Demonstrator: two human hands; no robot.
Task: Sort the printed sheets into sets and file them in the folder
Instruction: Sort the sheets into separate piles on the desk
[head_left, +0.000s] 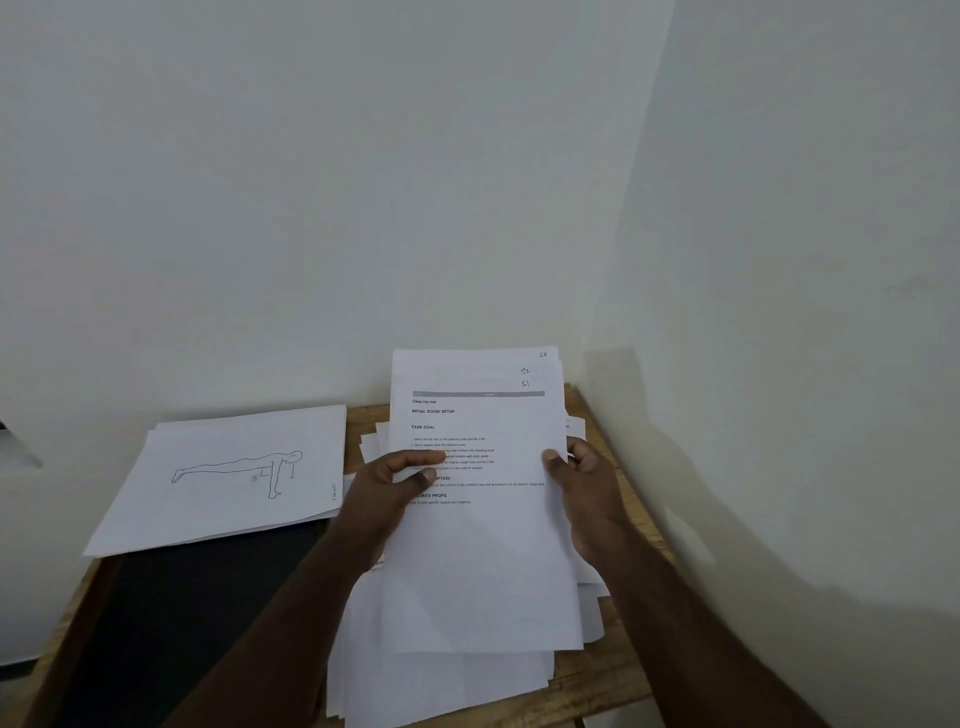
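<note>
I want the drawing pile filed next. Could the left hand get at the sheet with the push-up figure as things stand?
Probably not yet: the left hand grips the held sheets together with the right hand. The path to the push-up sheet itself looks free.

**Wooden table in a corner**

The table is bare wood along its right and far edges. A dark folder lies flat on it, left of the left fingers. A loose heap of white sheets lies spread on the wood under both hands, reaching out past the right fingers.
</note>
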